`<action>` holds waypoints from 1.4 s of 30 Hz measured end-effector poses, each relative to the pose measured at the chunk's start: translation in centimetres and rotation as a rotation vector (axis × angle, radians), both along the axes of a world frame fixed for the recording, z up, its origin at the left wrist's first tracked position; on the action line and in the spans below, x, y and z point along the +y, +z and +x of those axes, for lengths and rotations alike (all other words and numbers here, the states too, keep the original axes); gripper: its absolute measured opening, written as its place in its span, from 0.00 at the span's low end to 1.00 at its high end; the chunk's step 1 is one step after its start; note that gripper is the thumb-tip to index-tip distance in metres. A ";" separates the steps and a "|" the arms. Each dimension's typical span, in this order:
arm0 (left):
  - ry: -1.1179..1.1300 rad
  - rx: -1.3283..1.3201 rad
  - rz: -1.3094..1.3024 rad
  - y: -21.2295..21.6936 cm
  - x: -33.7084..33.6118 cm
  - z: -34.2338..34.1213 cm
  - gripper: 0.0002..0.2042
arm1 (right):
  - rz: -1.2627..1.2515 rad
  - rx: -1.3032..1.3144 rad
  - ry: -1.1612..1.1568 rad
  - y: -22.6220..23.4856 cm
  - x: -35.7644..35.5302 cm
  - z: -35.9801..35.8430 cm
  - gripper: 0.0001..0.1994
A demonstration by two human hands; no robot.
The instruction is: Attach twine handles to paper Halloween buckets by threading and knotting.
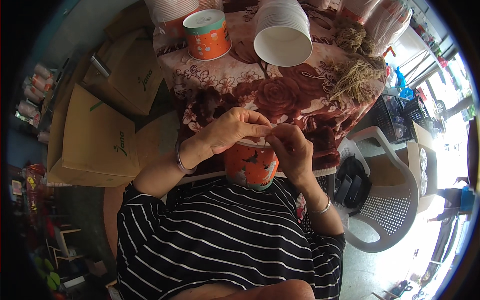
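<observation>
An orange paper bucket [251, 166] with a green band at its lower end and dark printed figures is close against my striped shirt. Over its upper edge my left hand [240, 131] is closed in a pinch, thumb and forefinger together. My right hand [294, 150] meets it there, its fingertips also pinched and nearly touching the left ones. Whatever lies between the fingertips is too small to make out. Both hands hide most of the bucket's upper rim.
On the flowered tablecloth [280, 95] stand an upside-down orange bucket [207, 37], a stack of white-lined buckets [283, 42] lying on its side, and bundles of tan cord [357, 80]. Cardboard boxes [95, 145] are at left, a plastic chair [382, 215] at right.
</observation>
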State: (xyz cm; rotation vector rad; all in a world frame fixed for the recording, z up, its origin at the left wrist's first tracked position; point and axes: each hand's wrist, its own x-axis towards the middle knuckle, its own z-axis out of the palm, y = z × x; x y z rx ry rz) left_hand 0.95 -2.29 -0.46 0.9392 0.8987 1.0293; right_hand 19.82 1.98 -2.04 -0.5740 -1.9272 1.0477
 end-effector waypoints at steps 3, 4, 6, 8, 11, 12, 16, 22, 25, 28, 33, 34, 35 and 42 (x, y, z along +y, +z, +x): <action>0.010 -0.010 0.009 -0.2 0.0 0.0 0.08 | 0.024 -0.005 0.004 0.0 0.2 0.1 0.06; 0.010 -0.010 0.009 -0.1 0.0 0.0 0.08 | 0.039 -0.018 0.000 -0.1 0.3 0.2 0.06; 0.015 -0.008 0.003 0.1 -0.1 0.0 0.08 | 0.001 -0.002 0.006 -0.4 0.6 0.1 0.05; 0.016 0.019 0.021 0.2 -0.3 0.1 0.08 | -0.038 0.013 0.011 -0.5 0.6 0.0 0.04; 0.019 0.074 0.051 0.6 -0.5 0.4 0.09 | -0.189 0.051 0.027 -0.3 0.6 0.0 0.03; 0.022 0.103 0.064 0.7 -0.6 0.5 0.10 | -0.215 0.047 0.036 -0.2 0.6 0.0 0.03; 0.024 0.142 0.071 0.7 -0.7 0.7 0.09 | -0.318 0.048 0.067 0.2 0.5 0.1 0.05; 0.020 0.134 0.067 0.5 -0.7 0.7 0.08 | -0.745 0.163 0.278 1.2 2.4 1.2 0.09; 0.019 0.135 0.094 0.9 -0.7 1.1 0.08 | -0.691 -0.005 0.347 0.4 3.6 2.0 0.08; 0.001 0.123 0.072 0.5 -0.4 0.8 0.07 | -0.653 -0.027 0.369 0.8 3.4 2.0 0.07; 0.040 0.108 0.059 -0.2 0.0 0.7 0.07 | -0.540 0.001 0.297 1.0 2.7 1.6 0.11; 0.042 0.109 0.062 -0.2 0.1 0.8 0.07 | -0.504 -0.011 0.294 1.0 2.7 1.5 0.12; 0.043 0.112 0.053 -0.2 0.1 0.8 0.07 | -0.468 -0.022 0.291 1.0 2.6 1.5 0.12; 0.052 0.157 0.036 -0.1 0.1 1.0 0.07 | -0.377 -0.001 0.225 1.0 1.7 1.4 0.10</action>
